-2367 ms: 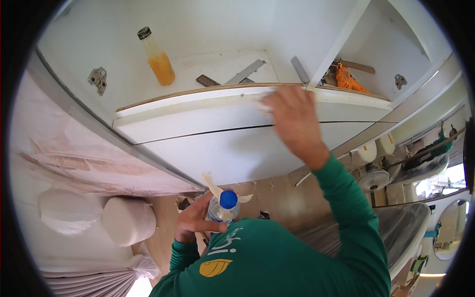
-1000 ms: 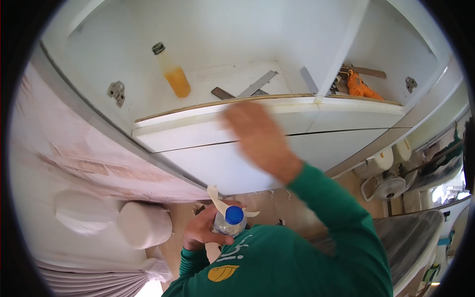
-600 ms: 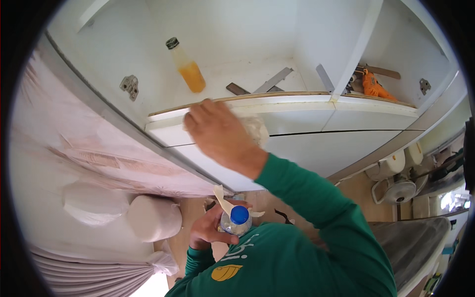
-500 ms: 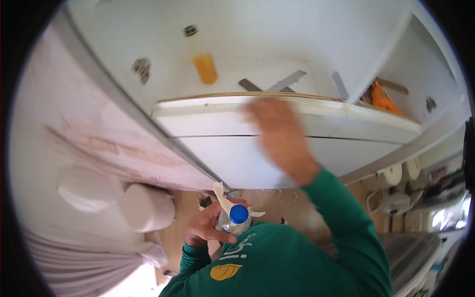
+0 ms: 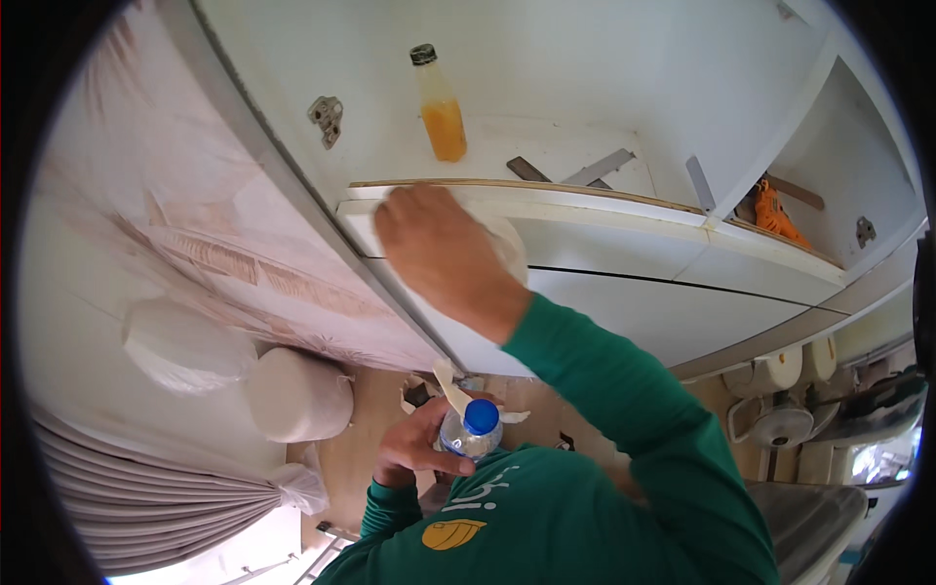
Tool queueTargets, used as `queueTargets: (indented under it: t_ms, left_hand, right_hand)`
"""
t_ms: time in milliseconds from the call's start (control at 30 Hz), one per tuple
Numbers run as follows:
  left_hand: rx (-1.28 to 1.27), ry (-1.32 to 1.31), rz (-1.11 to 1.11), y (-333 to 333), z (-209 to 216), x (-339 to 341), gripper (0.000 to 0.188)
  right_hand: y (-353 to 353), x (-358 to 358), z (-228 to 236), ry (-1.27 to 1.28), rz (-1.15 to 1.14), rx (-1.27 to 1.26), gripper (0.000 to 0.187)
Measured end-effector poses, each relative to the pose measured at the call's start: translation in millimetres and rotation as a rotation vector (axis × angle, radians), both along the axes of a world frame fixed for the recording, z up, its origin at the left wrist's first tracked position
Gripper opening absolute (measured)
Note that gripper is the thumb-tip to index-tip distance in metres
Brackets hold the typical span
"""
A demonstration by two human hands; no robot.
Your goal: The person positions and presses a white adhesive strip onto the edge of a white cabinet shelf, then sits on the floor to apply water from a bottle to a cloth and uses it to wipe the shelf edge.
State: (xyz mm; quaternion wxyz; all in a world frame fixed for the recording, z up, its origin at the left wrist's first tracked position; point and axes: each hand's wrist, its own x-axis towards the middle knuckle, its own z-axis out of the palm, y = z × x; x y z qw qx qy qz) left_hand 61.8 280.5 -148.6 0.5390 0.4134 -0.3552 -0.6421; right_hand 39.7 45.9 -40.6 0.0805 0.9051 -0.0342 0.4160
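Low in front of my green shirt, my left hand [image 5: 419, 444] is wrapped around a clear plastic bottle [image 5: 472, 441] with a blue cap. An off-white, crumpled strip [image 5: 450, 390] sticks up beside the cap, apparently in the same grip. My right hand [image 5: 434, 249] lies over the left end of the white front ledge [image 5: 614, 222] of a cabinet, fingers curled and pressed down. From under its palm a whitish, cloth-like wad [image 5: 509, 244] shows; most of it is hidden.
Inside the cabinet stand a glass bottle of orange liquid [image 5: 444, 127] and a metal square-like tool [image 5: 600, 168]. An orange power tool [image 5: 775, 214] lies in the right compartment. Metal hinges [image 5: 327, 119] are on the side walls. White wrapped rolls [image 5: 300, 395] stand at left.
My right hand has swept left along the cabinet front to the ledge's left end. The view has shifted slightly. My left hand still holds the bottle.
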Motion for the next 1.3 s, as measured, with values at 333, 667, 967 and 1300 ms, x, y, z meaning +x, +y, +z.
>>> queueTargets:
  t_ms: [333, 667, 967, 1300]
  left_hand:
    - [0.079, 0.079, 0.054, 15.7, -23.8, -2.8, 0.097]
    - [-0.065, 0.128, 0.218, 8.6, -23.4, -18.4, 0.101]
    - [-0.094, 0.051, 0.147, -2.5, -15.2, -55.2, 0.096]
    - [-0.026, 0.005, 0.034, -11.5, 15.9, -109.9, 0.098]
  right_hand:
    - [-34.4, -31.8, -25.8, -0.051, -0.061, 0.146, 0.023]
    - [-35.6, -48.5, -19.7, -0.090, -0.081, 0.001, 0.017]
    - [-100.3, -246.7, -30.2, -0.248, -0.476, 0.200, 0.022]
    - [-89.2, -181.2, -53.6, -0.299, -0.385, 0.064, 0.015]
